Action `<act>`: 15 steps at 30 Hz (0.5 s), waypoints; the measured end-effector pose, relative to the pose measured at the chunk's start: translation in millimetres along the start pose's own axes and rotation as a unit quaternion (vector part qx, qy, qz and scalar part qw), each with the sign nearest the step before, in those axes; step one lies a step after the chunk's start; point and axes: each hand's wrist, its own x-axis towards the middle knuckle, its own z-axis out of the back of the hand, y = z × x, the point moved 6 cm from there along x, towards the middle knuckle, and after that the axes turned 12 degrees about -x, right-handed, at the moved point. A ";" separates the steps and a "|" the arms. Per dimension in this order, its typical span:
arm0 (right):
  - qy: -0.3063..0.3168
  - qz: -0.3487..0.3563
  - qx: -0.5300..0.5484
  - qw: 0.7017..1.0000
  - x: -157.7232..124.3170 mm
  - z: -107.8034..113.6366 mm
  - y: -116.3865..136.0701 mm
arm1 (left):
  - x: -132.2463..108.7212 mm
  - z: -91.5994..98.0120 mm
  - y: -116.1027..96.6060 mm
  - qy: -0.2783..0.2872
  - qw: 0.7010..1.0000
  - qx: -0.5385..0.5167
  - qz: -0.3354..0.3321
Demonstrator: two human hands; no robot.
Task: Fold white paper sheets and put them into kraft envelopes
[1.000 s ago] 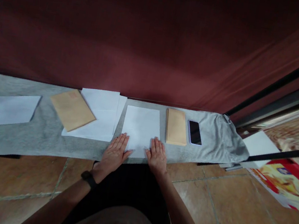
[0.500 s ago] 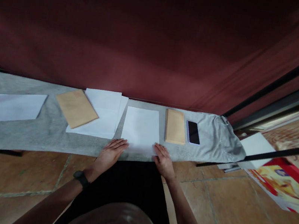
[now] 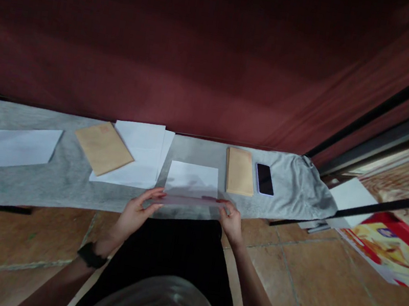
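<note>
A white sheet of paper point(image 3: 192, 179) lies on the grey cloth in front of me, its near edge raised into a narrow shaded strip. My left hand point(image 3: 138, 210) pinches the left end of that edge between thumb and fingers. At the right end, my right hand point(image 3: 230, 222) grips the same edge with bent fingers. Just right of the sheet is a stack of brown envelopes point(image 3: 241, 172). To the left, another brown envelope point(image 3: 104, 148) rests at a slant over several white sheets point(image 3: 145, 156).
Grey cloth point(image 3: 67, 188) covers the narrow table. A phone point(image 3: 264, 179) lies right of the envelope stack. Far left is another white sheet point(image 3: 11, 146). A dark red surface point(image 3: 207, 86) rises behind the table. Black bars point(image 3: 386, 206) and a red-yellow box point(image 3: 399, 248) are at right.
Both hands have gone from lying flat on the sheet's near corners to pinching its near edge, now lifted. The sheet's far edge has come closer to me. My hands are slightly farther apart.
</note>
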 end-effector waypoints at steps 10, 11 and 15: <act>-0.040 -0.083 -0.021 0.996 35.6 -24.5 -3.4 | 54.2 -18.7 46.9 -0.091 0.994 0.051 0.038; -0.040 -0.079 -0.038 0.995 36.2 -26.6 -2.8 | 54.5 -19.7 44.2 -0.094 0.992 0.067 0.041; -0.036 -0.062 -0.097 0.993 34.6 -35.2 -0.5 | 53.5 -22.7 31.5 -0.091 0.987 0.118 0.051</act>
